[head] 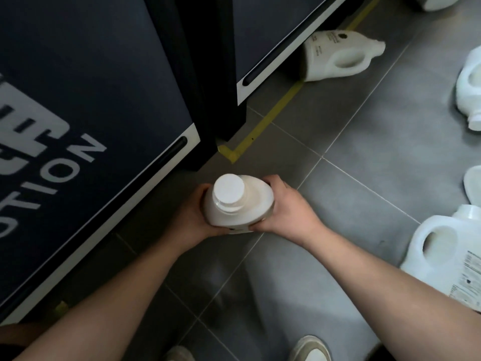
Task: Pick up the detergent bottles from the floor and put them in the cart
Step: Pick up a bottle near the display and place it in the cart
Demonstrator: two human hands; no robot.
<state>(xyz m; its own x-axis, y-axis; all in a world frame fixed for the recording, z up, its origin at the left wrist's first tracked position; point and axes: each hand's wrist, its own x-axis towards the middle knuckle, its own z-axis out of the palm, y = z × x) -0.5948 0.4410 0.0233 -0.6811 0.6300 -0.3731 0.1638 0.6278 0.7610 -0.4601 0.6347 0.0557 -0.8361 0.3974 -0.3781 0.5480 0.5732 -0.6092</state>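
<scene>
Both hands clamp a white detergent bottle (242, 209) low over the grey tiled floor (338, 194), its capped neck pointing up at the camera. The left hand (191, 212) curls round one side and the right hand (286, 204) round the other, thumbs near the base. Whether the base rests on the tiles or hangs clear is hidden. The bottle sits just beside a dark panelled unit (104, 87) with white lettering; whether that is the cart cannot be told, and no open basket shows. More wait on the floor: a tipped jug (341, 56) against the unit's foot, a side-lying jug (471, 87) at the right edge, a label-up jug (447, 256) near the right forearm. The lift looks best done with even pressure from both palms, cap uppermost, swinging wide of the unit's white-trimmed corner. Smooth plastic may slip if one hand releases early, and the shoes (309, 347) stand close to loose jugs.
</scene>
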